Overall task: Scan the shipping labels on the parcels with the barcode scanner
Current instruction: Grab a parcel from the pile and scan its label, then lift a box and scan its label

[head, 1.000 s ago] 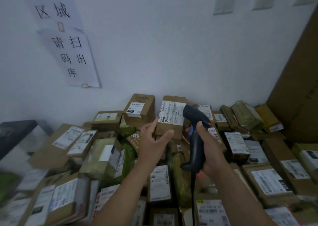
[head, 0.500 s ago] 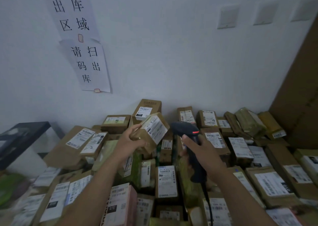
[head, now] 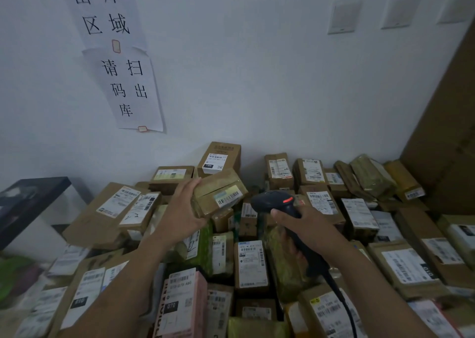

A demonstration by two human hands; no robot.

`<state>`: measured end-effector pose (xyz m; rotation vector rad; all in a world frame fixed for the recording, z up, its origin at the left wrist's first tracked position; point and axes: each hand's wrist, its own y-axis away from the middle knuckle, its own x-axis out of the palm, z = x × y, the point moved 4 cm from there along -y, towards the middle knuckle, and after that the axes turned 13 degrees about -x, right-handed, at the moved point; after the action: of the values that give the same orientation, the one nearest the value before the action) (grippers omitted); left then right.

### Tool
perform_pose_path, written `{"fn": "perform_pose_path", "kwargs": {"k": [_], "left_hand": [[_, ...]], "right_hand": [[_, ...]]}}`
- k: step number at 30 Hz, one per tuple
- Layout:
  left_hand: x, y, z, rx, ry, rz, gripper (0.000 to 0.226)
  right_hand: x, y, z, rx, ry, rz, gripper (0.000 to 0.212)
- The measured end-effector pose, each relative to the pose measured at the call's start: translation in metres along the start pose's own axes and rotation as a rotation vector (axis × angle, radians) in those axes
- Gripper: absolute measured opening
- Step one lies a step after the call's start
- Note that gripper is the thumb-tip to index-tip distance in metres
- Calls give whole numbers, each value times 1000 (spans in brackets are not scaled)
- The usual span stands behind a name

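Holding a small parcel (head: 218,191) up off the heap of parcels (head: 250,263), the left hand (head: 185,209) has its grip curled round the box's left end. The box's barcode label (head: 228,196) is tilted up and to the right. Just right of the parcel and apart from it sits the head of the barcode scanner (head: 277,204), with a red light showing on top. The right hand (head: 305,232) has its grip wrapped firmly round the handle; whether the trigger is pressed I cannot tell.

By my reading, this one parcel is mid-scan. Nothing marks off scanned boxes from unscanned ones, so the count done is unknown, and many labelled boxes below and right of the parcel look likely to remain.

Room is tight low down. A tall box (head: 221,157) stands directly behind the parcel, with the wall (head: 257,80) beyond it. A big cardboard sheet (head: 447,132) closes off the far right, and a dark tabletop (head: 30,196) edges the far left. Open air lies above the parcel. The scanner's cord (head: 344,301) trails down to the lower right across box corners and could snag.
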<state>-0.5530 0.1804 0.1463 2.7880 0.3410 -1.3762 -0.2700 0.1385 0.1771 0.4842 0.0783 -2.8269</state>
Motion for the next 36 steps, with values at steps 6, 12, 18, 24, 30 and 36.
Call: {"fn": "perform_pose_path", "kwargs": {"k": [6, 12, 18, 24, 30, 36], "left_hand": [[-2, -5, 7, 21, -129, -1, 110], [-2, -12, 12, 21, -167, 0, 109], [7, -23, 13, 2, -153, 9, 110], [39, -38, 16, -104, -52, -11, 104], [113, -65, 17, -284, 52, 76, 88], [203, -89, 23, -362, 77, 154, 92]], "right_hand": [[0, -1, -2, 7, 1, 45, 35], [2, -7, -2, -5, 14, 80, 34], [0, -18, -9, 11, -8, 80, 34], [-12, -40, -29, 95, -145, -58, 45], [-18, -72, -73, 218, -299, -195, 40], [-11, -88, -119, 309, -385, -197, 49]]}}
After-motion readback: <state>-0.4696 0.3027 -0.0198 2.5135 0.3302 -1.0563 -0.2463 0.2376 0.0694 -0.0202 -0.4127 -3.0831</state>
